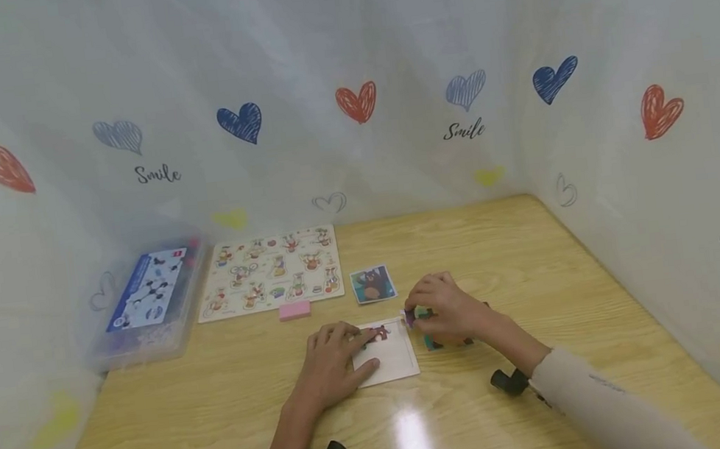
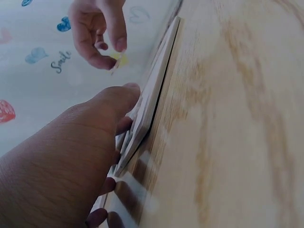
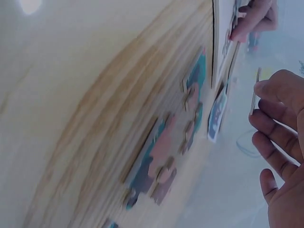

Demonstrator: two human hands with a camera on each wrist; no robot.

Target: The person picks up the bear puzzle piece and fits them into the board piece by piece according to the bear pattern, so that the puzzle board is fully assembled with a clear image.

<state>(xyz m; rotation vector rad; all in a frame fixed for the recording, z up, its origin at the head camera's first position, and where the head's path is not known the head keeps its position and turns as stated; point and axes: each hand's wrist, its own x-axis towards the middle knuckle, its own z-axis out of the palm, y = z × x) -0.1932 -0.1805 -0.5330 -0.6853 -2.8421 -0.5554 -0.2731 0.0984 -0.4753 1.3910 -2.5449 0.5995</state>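
Note:
A white square puzzle board [image 1: 392, 361] lies on the table, with a small reddish-brown piece [image 1: 380, 333] near its top edge. My left hand [image 1: 332, 365] rests on the board's left side, fingers spread, the index fingertip touching that piece. Just right of the board, my right hand [image 1: 446, 307] pinches a small purple piece [image 1: 410, 316]; in the right wrist view the piece [image 3: 255, 92] is seen edge-on, raised off the table between thumb and fingers. Several loose puzzle pieces [image 3: 161, 147] lie under the right hand, partly hidden by it in the head view.
Behind the board lies a square bear picture card [image 1: 373, 284]. A pink block [image 1: 294, 310] sits before a wooden figure board [image 1: 268, 272]. At the far left stands a clear plastic box [image 1: 148, 300] with a blue label. Curtains printed with hearts [image 1: 356, 103] surround the table.

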